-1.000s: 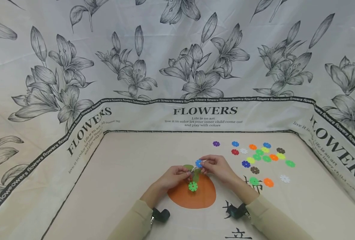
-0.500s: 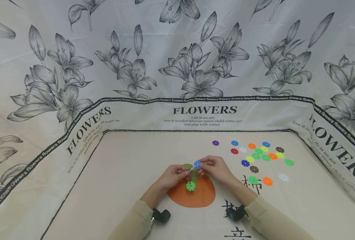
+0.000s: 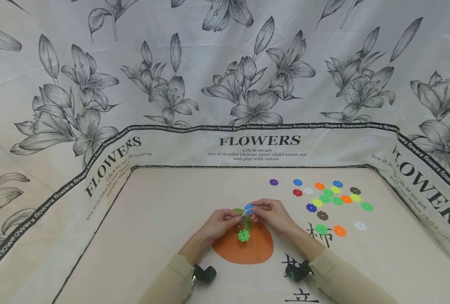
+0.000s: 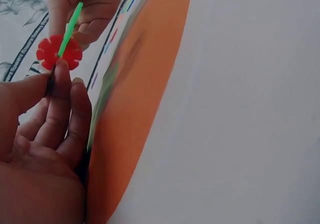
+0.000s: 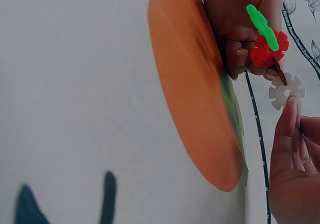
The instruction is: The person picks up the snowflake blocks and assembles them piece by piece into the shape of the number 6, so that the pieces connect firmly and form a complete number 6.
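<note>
Several slotted plastic flower discs are joined in a chain between both hands above an orange persimmon print (image 3: pixel 248 253). My left hand (image 3: pixel 220 222) pinches the brown disc (image 5: pixel 280 73) between thumb and index finger. On its near end sit a red disc (image 4: pixel 47 54) and a green disc (image 3: pixel 244 235), which hangs lowest in the head view. A white disc (image 5: pixel 296 87) follows the brown one. My right hand (image 3: pixel 273 214) pinches the light blue disc (image 3: pixel 249 208) at the far end, its fingertips right by the white disc. Fingers hide the joints partly.
Loose flower discs in many colours lie scattered at the back right, among them a purple disc (image 3: pixel 273 182), a red disc (image 3: pixel 297 193) and an orange disc (image 3: pixel 340 231). A flower-printed cloth wall (image 3: pixel 263 147) borders the cream table cover (image 3: pixel 164 202).
The light blue disc and my right fingertips have shifted slightly left, closer to my left hand. The green disc swayed a little left, then partly back. Both hands keep their grip.
</note>
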The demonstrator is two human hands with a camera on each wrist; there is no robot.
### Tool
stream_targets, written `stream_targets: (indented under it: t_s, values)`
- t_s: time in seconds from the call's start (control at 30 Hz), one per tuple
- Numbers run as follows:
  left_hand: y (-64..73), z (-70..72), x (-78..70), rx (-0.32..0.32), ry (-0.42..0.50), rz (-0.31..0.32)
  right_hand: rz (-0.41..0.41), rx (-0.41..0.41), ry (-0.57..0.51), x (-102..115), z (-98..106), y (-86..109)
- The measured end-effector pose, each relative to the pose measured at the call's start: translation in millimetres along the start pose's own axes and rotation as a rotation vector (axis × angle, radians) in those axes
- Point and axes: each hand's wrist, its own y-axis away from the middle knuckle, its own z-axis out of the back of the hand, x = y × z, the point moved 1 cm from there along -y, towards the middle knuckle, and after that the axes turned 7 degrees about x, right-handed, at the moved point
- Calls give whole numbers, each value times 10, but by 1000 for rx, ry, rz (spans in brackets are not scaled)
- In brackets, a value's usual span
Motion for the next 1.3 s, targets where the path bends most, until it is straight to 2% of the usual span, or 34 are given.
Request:
stream_targets:
  t_s: [0.2, 0.53, 0.9, 1.03, 1.17, 1.3]
  values:
    - [-10, 3, -12, 9, -12, 35, -23, 11, 43, 61, -9, -10]
    - [11, 14, -7, 20, -25, 15, 1, 43, 72, 33, 10, -19]
    - [-5, -19, -18, -32, -7, 8, 21, 139, 78, 39, -85, -19]
    - [-18, -21, -7, -44, 5, 10, -3, 155, 135, 57, -61, -32]
    - [-15, -26, 1, -56, 8, 16, -30, 88, 227, 72, 88, -103]
    - [-2, -45, 19, -57, 1, 20, -63, -79, 390, 43, 372, -218]
